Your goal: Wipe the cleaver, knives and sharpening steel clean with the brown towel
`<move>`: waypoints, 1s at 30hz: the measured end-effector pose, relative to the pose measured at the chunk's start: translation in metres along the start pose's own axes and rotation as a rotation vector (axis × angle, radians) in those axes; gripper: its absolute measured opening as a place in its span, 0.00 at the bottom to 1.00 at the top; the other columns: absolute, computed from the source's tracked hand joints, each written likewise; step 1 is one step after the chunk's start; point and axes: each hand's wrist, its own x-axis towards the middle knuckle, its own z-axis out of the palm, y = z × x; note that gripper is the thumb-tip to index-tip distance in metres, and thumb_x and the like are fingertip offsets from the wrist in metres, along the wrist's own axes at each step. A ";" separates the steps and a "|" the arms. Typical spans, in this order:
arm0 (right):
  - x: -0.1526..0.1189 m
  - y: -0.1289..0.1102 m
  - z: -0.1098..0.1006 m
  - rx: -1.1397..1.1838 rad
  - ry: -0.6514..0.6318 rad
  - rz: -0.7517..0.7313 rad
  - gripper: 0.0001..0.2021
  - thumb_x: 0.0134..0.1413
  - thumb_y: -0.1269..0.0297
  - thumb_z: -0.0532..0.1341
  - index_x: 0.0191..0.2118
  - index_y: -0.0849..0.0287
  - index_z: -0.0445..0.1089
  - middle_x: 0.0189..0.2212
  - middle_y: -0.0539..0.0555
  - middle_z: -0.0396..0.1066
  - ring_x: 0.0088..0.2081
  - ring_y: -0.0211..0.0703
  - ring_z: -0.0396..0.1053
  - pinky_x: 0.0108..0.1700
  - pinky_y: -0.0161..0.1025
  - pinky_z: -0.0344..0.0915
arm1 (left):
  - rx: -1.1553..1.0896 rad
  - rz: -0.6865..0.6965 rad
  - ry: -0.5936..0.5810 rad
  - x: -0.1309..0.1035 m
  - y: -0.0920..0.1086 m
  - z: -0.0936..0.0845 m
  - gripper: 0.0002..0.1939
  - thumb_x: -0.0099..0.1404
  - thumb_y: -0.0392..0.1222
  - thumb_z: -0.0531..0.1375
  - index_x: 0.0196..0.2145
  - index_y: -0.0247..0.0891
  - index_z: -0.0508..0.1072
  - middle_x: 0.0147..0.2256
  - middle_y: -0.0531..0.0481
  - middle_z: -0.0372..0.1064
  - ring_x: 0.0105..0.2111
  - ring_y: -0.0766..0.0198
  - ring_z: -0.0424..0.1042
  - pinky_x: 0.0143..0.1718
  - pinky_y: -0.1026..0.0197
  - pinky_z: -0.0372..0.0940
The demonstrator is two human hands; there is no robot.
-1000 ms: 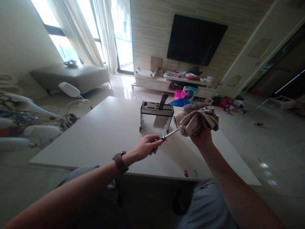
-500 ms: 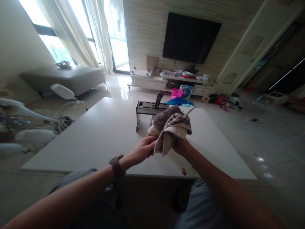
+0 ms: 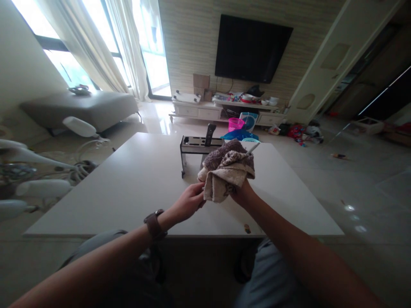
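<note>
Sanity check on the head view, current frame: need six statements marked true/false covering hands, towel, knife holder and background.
1. The right hand holds a towel. True.
2. A watch is on the right wrist. False: the watch is on the left wrist.
3. The tip of a rod pokes out of the towel. True.
4. The knife in the holder has a white handle. False: the knife in the holder has a black handle.
5. The towel partly hides the left hand. True.
6. A pink basket stands on the table. False: the pink basket is beyond the table's far edge.
</note>
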 end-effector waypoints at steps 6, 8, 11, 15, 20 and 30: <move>0.025 -0.021 -0.013 0.040 0.051 -0.145 0.16 0.49 0.58 0.72 0.44 0.49 0.74 0.46 0.46 0.81 0.51 0.43 0.77 0.61 0.46 0.71 | 0.073 -0.010 -0.004 -0.002 0.014 0.004 0.19 0.70 0.57 0.58 0.31 0.39 0.65 0.19 0.60 0.57 0.18 0.72 0.53 0.20 0.66 0.51; 0.030 -0.030 -0.018 0.031 0.061 -0.158 0.15 0.49 0.58 0.71 0.44 0.50 0.74 0.45 0.47 0.81 0.52 0.45 0.77 0.61 0.48 0.71 | 0.086 -0.028 0.000 -0.005 0.019 0.006 0.20 0.70 0.59 0.58 0.30 0.39 0.65 0.19 0.60 0.58 0.18 0.71 0.54 0.20 0.66 0.51; 0.034 -0.046 -0.023 0.057 0.054 -0.131 0.13 0.52 0.57 0.69 0.44 0.48 0.75 0.46 0.47 0.82 0.55 0.49 0.76 0.59 0.53 0.74 | 0.103 -0.047 0.002 -0.009 0.024 0.008 0.20 0.70 0.59 0.58 0.31 0.39 0.66 0.19 0.60 0.58 0.18 0.71 0.55 0.20 0.66 0.51; 0.037 -0.061 -0.031 0.114 0.075 -0.116 0.10 0.53 0.56 0.68 0.42 0.47 0.76 0.44 0.47 0.82 0.55 0.49 0.77 0.55 0.51 0.77 | 0.091 -0.066 -0.011 -0.009 0.024 0.004 0.21 0.69 0.59 0.59 0.31 0.38 0.67 0.20 0.60 0.57 0.19 0.71 0.54 0.20 0.66 0.50; 0.044 -0.061 -0.045 0.201 0.135 -0.159 0.10 0.59 0.57 0.65 0.46 0.46 0.76 0.46 0.45 0.82 0.54 0.44 0.77 0.56 0.48 0.77 | -0.042 -0.123 -0.061 -0.005 0.017 -0.004 0.22 0.67 0.59 0.61 0.28 0.37 0.66 0.17 0.59 0.57 0.16 0.72 0.53 0.17 0.66 0.46; 0.026 -0.041 -0.039 0.163 0.051 0.008 0.14 0.55 0.50 0.69 0.46 0.47 0.77 0.46 0.45 0.81 0.55 0.47 0.76 0.59 0.50 0.73 | -0.490 -0.136 -0.164 -0.007 0.019 -0.001 0.22 0.68 0.59 0.61 0.30 0.36 0.68 0.16 0.57 0.59 0.14 0.73 0.53 0.16 0.67 0.45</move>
